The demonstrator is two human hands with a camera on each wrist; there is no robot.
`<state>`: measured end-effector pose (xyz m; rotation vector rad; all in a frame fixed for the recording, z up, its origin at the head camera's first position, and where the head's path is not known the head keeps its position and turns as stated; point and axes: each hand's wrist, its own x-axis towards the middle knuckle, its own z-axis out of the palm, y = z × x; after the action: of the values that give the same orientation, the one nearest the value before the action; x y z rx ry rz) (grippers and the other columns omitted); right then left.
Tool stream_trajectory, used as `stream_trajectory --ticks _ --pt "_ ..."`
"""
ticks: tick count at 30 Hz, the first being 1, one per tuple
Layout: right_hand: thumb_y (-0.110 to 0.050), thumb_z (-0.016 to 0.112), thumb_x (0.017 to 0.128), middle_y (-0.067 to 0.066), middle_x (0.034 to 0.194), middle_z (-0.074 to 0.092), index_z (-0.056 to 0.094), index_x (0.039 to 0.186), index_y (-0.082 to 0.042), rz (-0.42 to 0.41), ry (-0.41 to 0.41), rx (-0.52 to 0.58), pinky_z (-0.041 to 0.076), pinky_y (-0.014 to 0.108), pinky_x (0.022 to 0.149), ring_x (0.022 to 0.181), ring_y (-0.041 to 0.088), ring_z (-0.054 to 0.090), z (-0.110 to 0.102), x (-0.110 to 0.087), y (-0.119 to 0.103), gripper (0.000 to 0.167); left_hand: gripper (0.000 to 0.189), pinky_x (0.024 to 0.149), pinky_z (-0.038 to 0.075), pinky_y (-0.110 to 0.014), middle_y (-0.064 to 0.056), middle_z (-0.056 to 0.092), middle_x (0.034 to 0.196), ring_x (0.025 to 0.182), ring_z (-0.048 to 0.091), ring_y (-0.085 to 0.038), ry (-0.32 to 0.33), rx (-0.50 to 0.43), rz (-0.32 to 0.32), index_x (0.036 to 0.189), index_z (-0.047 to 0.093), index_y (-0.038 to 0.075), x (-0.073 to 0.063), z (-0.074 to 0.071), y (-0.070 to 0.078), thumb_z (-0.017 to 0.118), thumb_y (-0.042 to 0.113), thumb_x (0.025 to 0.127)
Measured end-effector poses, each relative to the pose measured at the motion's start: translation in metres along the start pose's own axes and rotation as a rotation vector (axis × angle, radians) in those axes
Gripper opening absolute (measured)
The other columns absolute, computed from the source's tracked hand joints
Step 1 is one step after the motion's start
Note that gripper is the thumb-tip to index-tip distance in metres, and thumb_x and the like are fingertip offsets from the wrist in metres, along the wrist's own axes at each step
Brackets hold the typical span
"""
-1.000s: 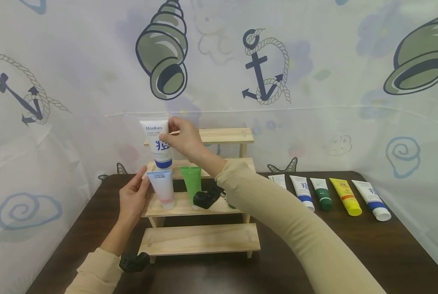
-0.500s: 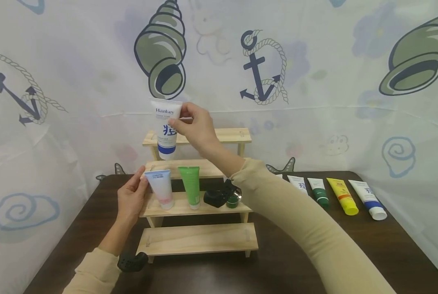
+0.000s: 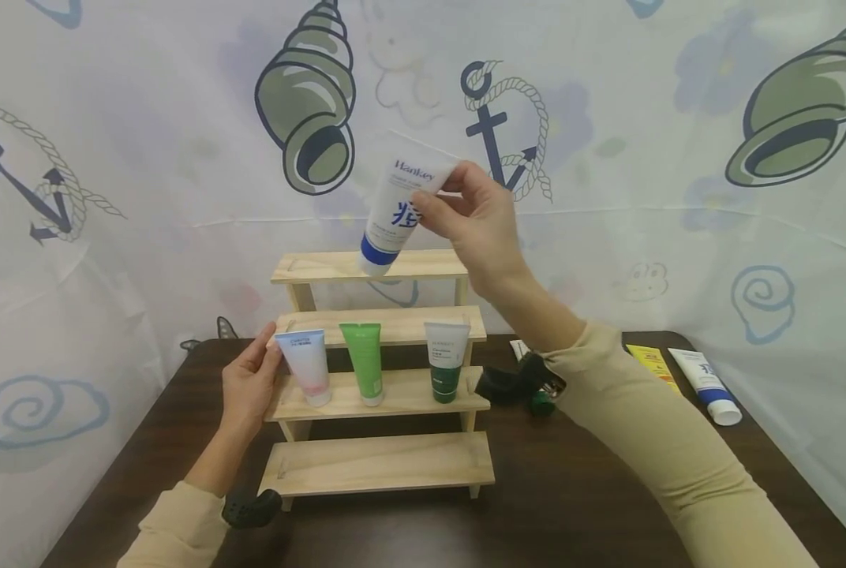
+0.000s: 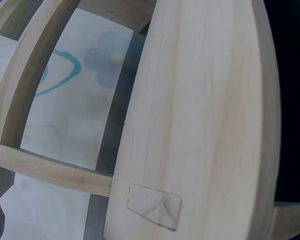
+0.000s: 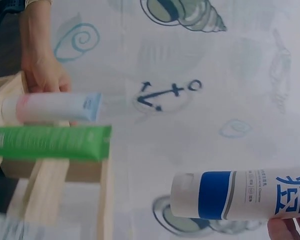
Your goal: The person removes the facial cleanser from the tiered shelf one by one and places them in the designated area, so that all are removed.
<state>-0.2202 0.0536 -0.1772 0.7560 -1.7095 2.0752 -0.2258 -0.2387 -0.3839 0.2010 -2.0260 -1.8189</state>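
My right hand (image 3: 485, 229) pinches a white squeeze tube with a blue band (image 3: 387, 221) near its crimped end, cap down and tilted, above the top shelf. My left hand (image 3: 248, 386) holds the left end of the stepped wooden rack (image 3: 376, 465), thumb and fingers at a shelf end; its fingers are partly hidden. On one tier stand a pink-and-blue tube (image 3: 305, 369), a green tube (image 3: 363, 364) and a white-and-green tube (image 3: 446, 355), all cap down. The right wrist view shows the held tube (image 5: 215, 195) close up, apart from the rack.
On the dark table (image 3: 551, 489) at the right lie a yellow tube (image 3: 653, 363) and another white-and-blue tube (image 3: 703, 383); other tubes there are mostly hidden by my right arm. A patterned cloth (image 3: 608, 252) hangs behind the rack and along the sides.
The right hand has raised the white-and-blue tube and carried it rightward from above the pink tube, tilting it. The left hand stays at the rack's left end.
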Motion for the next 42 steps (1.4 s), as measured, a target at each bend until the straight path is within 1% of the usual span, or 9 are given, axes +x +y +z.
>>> stream_trajectory --ticks 4,9,15,20,25,29,34,39,42 --pt "0.007 0.062 0.085 0.0 0.095 0.064 0.061 0.104 -0.003 -0.043 0.049 -0.017 0.056 0.034 0.084 0.091 0.016 0.065 -0.031 -0.011 -0.01 0.022 0.042 0.089 0.043 -0.006 -0.011 0.048 0.137 0.118 0.052 -0.001 0.002 0.012 0.005 0.135 0.051 0.01 -0.001 0.0 0.0 0.057 0.017 0.094" --pt "0.005 0.065 0.085 0.004 0.098 0.062 0.063 0.106 -0.007 -0.043 0.127 -0.031 0.055 0.031 0.084 0.095 0.019 0.065 -0.069 -0.027 -0.017 0.024 0.042 0.088 0.044 -0.006 -0.012 0.049 0.136 0.114 0.054 0.003 0.006 -0.005 0.001 0.135 0.051 0.011 -0.001 0.0 0.0 0.058 0.017 0.094" --pt "0.002 0.065 0.085 0.006 0.102 0.062 0.063 0.11 -0.005 -0.014 0.201 -0.086 0.055 0.027 0.084 0.1 0.019 0.064 -0.107 -0.053 -0.015 0.026 0.043 0.091 0.043 -0.008 -0.01 0.047 0.138 0.12 0.051 -0.002 -0.005 -0.004 -0.02 0.136 0.05 0.012 -0.002 0.0 0.002 0.058 0.016 0.094" --pt "-0.003 0.066 0.087 0.004 0.108 0.06 0.061 0.115 -0.006 0.054 0.223 -0.189 0.053 0.022 0.083 0.104 0.016 0.062 -0.133 -0.073 -0.008 0.029 0.043 0.092 0.043 -0.009 -0.01 0.047 0.139 0.123 0.05 -0.006 -0.011 0.01 -0.028 0.137 0.049 0.012 -0.002 0.0 0.003 0.057 0.015 0.095" --pt "-0.007 0.067 0.086 0.0 0.112 0.057 0.061 0.112 -0.008 0.146 0.221 -0.262 0.052 0.016 0.081 0.103 0.01 0.06 -0.155 -0.089 0.008 0.026 0.042 0.091 0.043 -0.008 -0.012 0.047 0.139 0.122 0.05 -0.005 -0.007 0.008 -0.027 0.136 0.05 0.012 -0.002 0.001 0.004 0.057 0.015 0.095" --pt "-0.016 0.066 0.088 -0.002 0.114 0.057 0.059 0.112 -0.01 0.274 0.206 -0.34 0.052 0.015 0.08 0.102 0.005 0.06 -0.169 -0.102 0.023 0.025 0.043 0.09 0.043 -0.007 -0.01 0.047 0.14 0.122 0.05 -0.004 -0.006 -0.019 -0.033 0.136 0.05 0.01 -0.001 0.0 0.004 0.057 0.014 0.094" --pt "-0.031 0.061 0.092 -0.003 0.117 0.055 0.05 0.125 -0.005 0.446 0.134 -0.538 0.053 0.018 0.083 0.104 0.004 0.057 -0.183 -0.119 0.04 0.044 0.043 0.092 0.042 -0.008 -0.006 0.045 0.142 0.125 0.048 -0.006 -0.008 -0.039 -0.045 0.136 0.05 0.009 -0.002 0.001 0.004 0.057 0.013 0.094" --pt "-0.031 0.06 0.093 -0.001 0.108 0.057 0.044 0.13 0.004 0.576 0.076 -0.527 0.054 0.02 0.081 0.093 0.001 0.059 -0.192 -0.136 0.057 0.054 0.043 0.092 0.043 -0.009 -0.009 0.045 0.141 0.123 0.05 -0.005 -0.011 -0.049 -0.044 0.136 0.049 0.009 -0.002 0.001 0.005 0.057 0.013 0.094" --pt "-0.033 0.06 0.092 0.008 0.111 0.058 0.043 0.131 0.005 0.667 0.042 -0.516 0.055 0.027 0.084 0.091 0.006 0.06 -0.196 -0.147 0.069 0.057 0.043 0.092 0.043 -0.009 -0.01 0.045 0.141 0.122 0.051 -0.004 -0.012 -0.049 -0.044 0.136 0.05 0.01 -0.002 0.001 0.005 0.057 0.014 0.094"
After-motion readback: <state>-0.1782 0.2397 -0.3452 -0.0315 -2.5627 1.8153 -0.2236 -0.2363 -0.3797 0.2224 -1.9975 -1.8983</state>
